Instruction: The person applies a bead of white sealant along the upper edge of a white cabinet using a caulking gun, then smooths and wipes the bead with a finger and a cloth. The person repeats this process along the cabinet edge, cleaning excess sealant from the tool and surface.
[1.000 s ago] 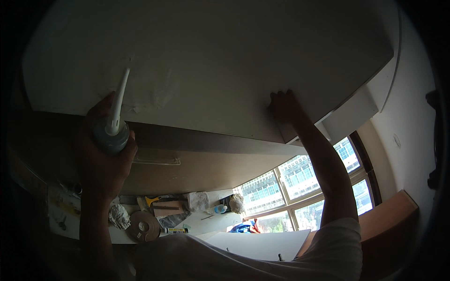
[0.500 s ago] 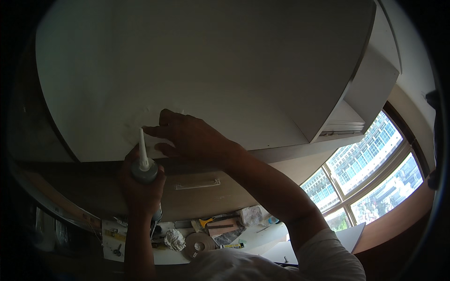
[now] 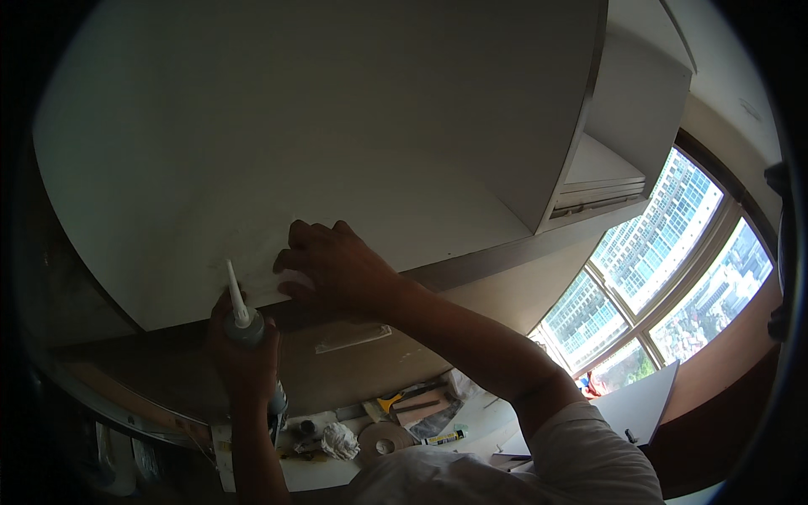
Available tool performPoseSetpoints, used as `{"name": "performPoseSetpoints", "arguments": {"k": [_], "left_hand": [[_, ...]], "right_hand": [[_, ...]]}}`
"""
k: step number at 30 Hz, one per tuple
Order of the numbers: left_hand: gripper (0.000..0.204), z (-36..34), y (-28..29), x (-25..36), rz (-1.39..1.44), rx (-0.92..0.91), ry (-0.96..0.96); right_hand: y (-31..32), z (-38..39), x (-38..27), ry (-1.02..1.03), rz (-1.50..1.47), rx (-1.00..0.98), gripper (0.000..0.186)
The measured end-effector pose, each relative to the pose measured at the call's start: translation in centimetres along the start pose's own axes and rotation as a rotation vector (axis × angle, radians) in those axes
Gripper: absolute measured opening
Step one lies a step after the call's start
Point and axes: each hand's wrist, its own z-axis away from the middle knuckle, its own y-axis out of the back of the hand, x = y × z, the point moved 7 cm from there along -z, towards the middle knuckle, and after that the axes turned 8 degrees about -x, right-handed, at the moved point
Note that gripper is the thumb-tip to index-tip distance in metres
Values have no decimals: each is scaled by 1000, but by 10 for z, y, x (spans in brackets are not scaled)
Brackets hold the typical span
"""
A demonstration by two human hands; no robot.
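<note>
My left hand (image 3: pixel 242 360) is wrapped round a grey sealant tube (image 3: pixel 244 332), whose long white nozzle (image 3: pixel 235 290) points up at a pale cabinet panel (image 3: pixel 379 143). The tube's lower part shows beside my left forearm, mostly hidden by it. To the right of the nozzle, my right hand (image 3: pixel 332 265) is raised in front of the panel's lower part. Its fingers are bent and apart from the thumb, with nothing plainly held. Faint smudges mark the panel near the nozzle tip.
Below runs a brown drawer front with a pale handle (image 3: pixel 353 338). On a white worktop beneath lie a crumpled white wad (image 3: pixel 340 441), a brown roll (image 3: pixel 385 444), a yellow-handled scraper (image 3: pixel 389 403) and a small tube (image 3: pixel 443 438). An open shelf (image 3: pixel 602 172) and windows (image 3: pixel 656 261) stand right.
The view has shifted. My right fingers have drawn back from the nozzle tip, leaving a gap. My left hand has lowered slightly with the sealant tube, and the nozzle leans further left.
</note>
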Motion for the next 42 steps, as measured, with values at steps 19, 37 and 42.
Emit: {"name": "performPoseSetpoints", "arguments": {"k": [19, 37, 42], "left_hand": [[43, 12, -43, 133, 781, -188, -232], [26, 21, -160, 159, 1343, -452, -16], [27, 24, -157, 151, 1364, -465, -29]], "right_hand": [[-159, 258, -34, -222, -1328, -545, 56], [-142, 285, -32, 24, -2250, 470, 34], [-143, 288, -31, -2, -2262, 467, 37]]}}
